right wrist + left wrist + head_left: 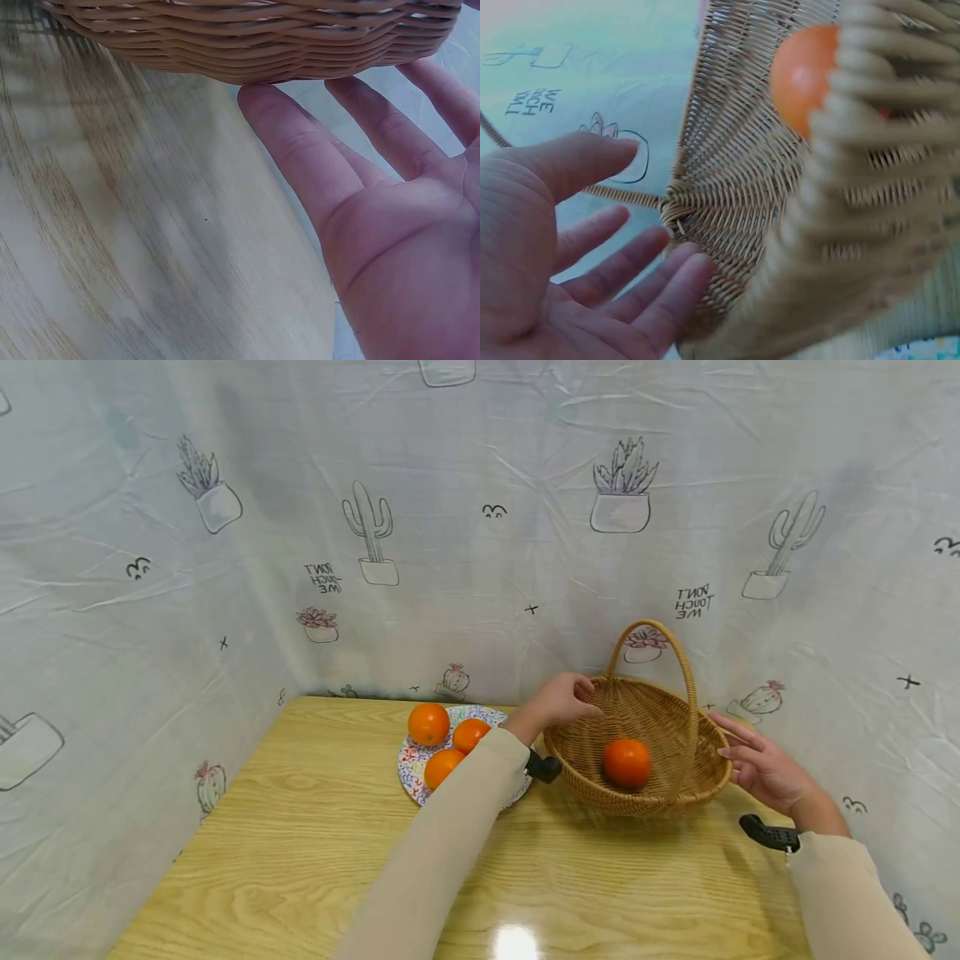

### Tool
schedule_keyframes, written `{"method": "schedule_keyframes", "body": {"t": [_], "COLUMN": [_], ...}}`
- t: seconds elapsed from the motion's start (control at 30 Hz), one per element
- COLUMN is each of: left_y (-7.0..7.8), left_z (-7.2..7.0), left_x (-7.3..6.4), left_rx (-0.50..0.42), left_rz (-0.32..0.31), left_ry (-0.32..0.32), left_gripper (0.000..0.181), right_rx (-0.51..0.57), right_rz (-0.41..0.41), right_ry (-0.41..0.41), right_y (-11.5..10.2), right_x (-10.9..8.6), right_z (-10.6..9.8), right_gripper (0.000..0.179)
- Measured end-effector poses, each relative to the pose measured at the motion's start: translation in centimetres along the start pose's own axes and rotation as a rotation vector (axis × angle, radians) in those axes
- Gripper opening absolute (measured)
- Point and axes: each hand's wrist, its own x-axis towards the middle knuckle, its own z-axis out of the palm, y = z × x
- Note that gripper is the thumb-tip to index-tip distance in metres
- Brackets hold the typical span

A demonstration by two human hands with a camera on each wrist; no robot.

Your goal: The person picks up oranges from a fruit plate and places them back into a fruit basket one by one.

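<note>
Wicker basket (663, 718), right of plate (410, 767). Left hand (562, 700) loose-fingered at its plate side, contact unclear; right hand (768, 775), loosely extended, touching opposite side. Probably light, springy; best lifted by handle (685, 664); orange (627, 763) inside may roll.

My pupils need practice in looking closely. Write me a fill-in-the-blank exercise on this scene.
1. The number of orange fruits visible on the patterned plate is ____.
2. In the head view, the wicker basket stands to the ____ of the plate.
3. The hand nearer the plate is the person's ____ one.
4. An arched ____ rises above the basket.

Missing words: three; right; left; handle.
</note>
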Motion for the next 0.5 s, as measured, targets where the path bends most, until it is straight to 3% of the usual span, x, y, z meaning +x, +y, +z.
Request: {"method": "schedule_keyframes", "body": {"t": [0.23,0.5], "left_y": [-1.2,-1.8], "left_z": [-0.9,-1.6], "left_x": [-1.1,-3.2], "left_rx": [-0.085,-0.189], "left_rz": [0.106,0.162], "left_ry": [0.011,0.037], "left_gripper": [0.046,0.042], "right_rx": [-0.039,0.044], "right_rz": [0.023,0.016], "right_ry": [0.048,-0.008], "right_y": [-0.1,-0.2], "right_x": [-0.3,0.2], "right_z": [0.2,0.2], "right_gripper": [0.066,0.067]}}
